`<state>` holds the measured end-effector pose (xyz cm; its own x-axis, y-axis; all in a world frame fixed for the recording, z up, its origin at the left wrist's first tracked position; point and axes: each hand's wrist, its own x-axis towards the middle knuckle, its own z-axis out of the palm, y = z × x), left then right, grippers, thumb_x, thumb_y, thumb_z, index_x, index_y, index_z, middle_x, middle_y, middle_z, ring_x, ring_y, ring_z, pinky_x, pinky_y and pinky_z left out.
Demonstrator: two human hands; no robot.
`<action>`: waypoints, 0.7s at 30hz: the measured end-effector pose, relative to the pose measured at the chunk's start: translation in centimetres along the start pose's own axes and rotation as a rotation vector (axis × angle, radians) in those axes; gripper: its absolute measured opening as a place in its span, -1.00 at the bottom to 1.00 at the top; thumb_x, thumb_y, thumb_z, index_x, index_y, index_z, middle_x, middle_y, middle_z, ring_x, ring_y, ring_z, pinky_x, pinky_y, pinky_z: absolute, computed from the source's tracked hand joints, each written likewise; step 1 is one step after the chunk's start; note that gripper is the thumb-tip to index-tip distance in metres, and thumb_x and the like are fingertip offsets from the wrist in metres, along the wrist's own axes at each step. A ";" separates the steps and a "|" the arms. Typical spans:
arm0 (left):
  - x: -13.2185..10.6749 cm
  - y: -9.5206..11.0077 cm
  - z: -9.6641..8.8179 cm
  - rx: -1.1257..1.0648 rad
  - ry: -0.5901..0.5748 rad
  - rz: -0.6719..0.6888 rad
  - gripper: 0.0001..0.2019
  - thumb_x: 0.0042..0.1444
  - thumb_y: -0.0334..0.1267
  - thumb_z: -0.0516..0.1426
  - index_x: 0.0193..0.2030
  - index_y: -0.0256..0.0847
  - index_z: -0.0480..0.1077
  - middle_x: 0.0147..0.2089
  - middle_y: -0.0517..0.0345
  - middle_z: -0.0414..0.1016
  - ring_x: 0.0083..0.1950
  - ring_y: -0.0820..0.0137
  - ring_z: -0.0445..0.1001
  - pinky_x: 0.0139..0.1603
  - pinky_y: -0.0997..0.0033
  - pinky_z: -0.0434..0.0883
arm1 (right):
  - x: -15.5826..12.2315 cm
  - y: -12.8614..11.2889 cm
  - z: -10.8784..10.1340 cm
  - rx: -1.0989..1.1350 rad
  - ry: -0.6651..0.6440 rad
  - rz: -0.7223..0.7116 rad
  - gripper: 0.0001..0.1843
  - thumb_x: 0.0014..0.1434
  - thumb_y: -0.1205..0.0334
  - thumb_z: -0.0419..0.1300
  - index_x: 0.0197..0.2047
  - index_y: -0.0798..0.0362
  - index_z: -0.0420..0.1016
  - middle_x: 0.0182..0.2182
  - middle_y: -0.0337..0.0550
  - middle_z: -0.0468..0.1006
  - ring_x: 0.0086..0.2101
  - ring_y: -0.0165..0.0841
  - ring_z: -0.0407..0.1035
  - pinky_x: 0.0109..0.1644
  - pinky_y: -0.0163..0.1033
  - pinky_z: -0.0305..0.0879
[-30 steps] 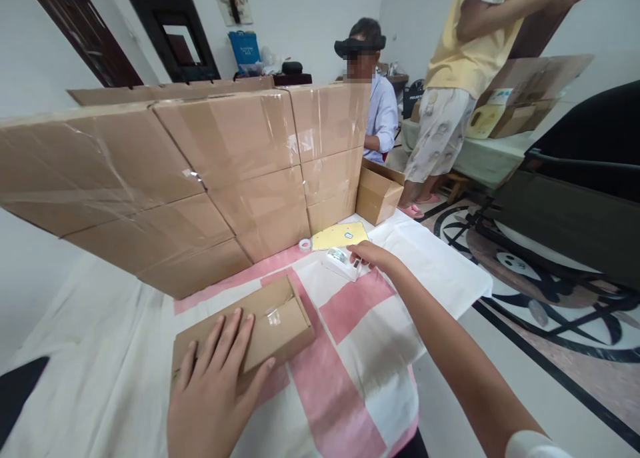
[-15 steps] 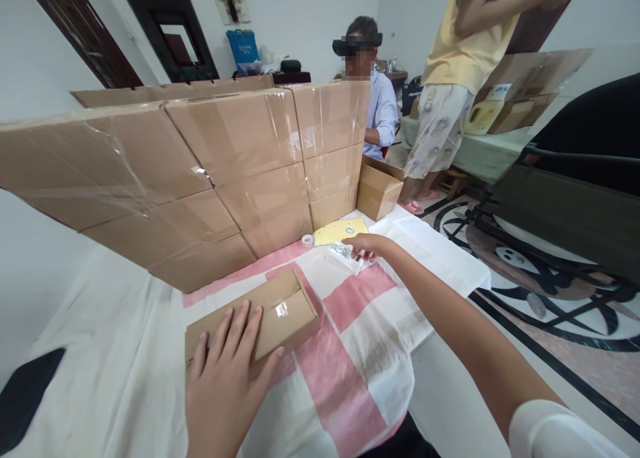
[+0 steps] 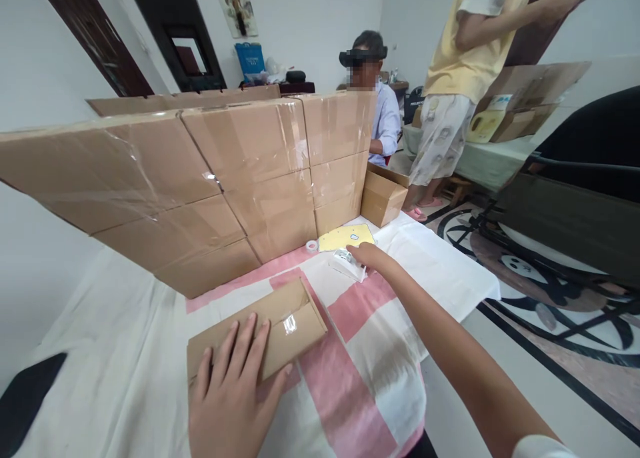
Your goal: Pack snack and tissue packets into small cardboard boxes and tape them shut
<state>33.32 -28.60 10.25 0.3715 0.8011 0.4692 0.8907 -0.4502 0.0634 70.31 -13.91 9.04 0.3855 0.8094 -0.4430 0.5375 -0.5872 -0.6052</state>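
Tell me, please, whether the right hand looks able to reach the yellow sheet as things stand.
Likely yes: the right hand, at the white dispenser, is close to the yellow sheet, with nothing visible blocking the way between.

"How's that carton point(image 3: 278, 339) lying?"

"Flat and slantwise on the pink-and-white cloth point(image 3: 345, 395): brown, slim, looking closed, with clear tape point(image 3: 290, 323) shining at the seam near its right end."

"And the tape dispenser point(image 3: 350, 269)?"

"Small, white, sitting on the cloth beyond the carton, just beside the yellow sheet point(image 3: 337, 238)."
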 end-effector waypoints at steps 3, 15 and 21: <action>-0.2 0.0 0.1 0.011 0.015 0.016 -0.25 0.32 0.04 0.05 0.58 0.02 -0.10 0.53 0.07 0.20 0.51 0.01 0.18 0.52 -0.19 0.01 | 0.3 0.5 0.0 0.033 0.022 -0.008 -0.47 0.25 -0.26 0.19 -0.22 0.13 0.46 -0.40 0.05 0.57 -0.55 -0.19 0.50 -0.47 -0.15 0.37; 0.7 -0.2 -0.2 0.012 -0.015 0.010 -0.23 0.33 0.05 0.04 0.59 0.09 -0.18 0.51 0.08 0.24 0.49 -0.01 0.21 0.49 -0.22 0.06 | 0.4 3.2 0.1 0.274 -0.026 -0.047 -0.59 0.31 -0.07 0.21 -0.39 0.09 0.42 -0.44 -0.05 0.54 -0.53 -0.37 0.39 -0.44 -0.27 0.37; 0.6 -0.6 0.0 0.023 -0.022 0.023 -0.22 0.31 0.07 0.05 0.59 0.08 -0.15 0.51 0.07 0.24 0.48 -0.02 0.22 0.49 -0.20 0.06 | 0.5 3.6 -0.1 0.367 -0.098 -0.063 -0.54 0.31 -0.07 0.21 -0.50 0.07 0.33 -0.41 -0.01 0.56 -0.47 -0.38 0.38 -0.40 -0.30 0.38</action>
<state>33.04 -27.82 10.48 0.3971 0.7994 0.4508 0.8877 -0.4593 0.0325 72.54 -15.56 6.74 0.2770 0.8503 -0.4474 0.2469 -0.5130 -0.8221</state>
